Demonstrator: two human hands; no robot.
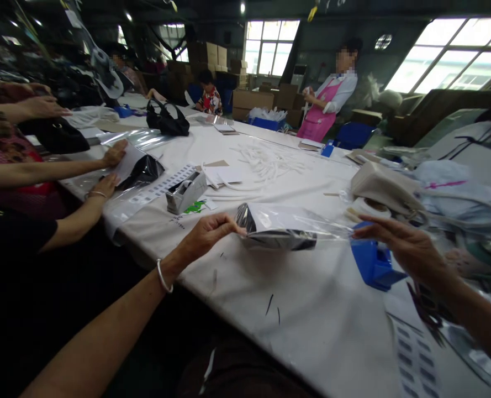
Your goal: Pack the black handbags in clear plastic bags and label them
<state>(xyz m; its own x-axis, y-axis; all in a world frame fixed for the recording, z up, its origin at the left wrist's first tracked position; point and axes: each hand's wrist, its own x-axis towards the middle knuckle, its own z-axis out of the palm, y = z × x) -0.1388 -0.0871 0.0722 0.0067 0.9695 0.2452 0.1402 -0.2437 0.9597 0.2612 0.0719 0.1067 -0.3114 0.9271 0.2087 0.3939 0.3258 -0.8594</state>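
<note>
Two pinch grips on clear film bag [276, 216], over the near side of the desk [237, 282]: by left hand [212, 231] at its dark-and-white end, by right hand [405, 243] at the loose film edge, apparently to keep it stretched flat. Parked beside right hand, presumably for easy reach: blue tape dispenser [368, 262].

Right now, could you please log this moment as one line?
left grip: pinching packet, left end | right grip: holding clear film | blue tape dispenser: near right grip
</note>
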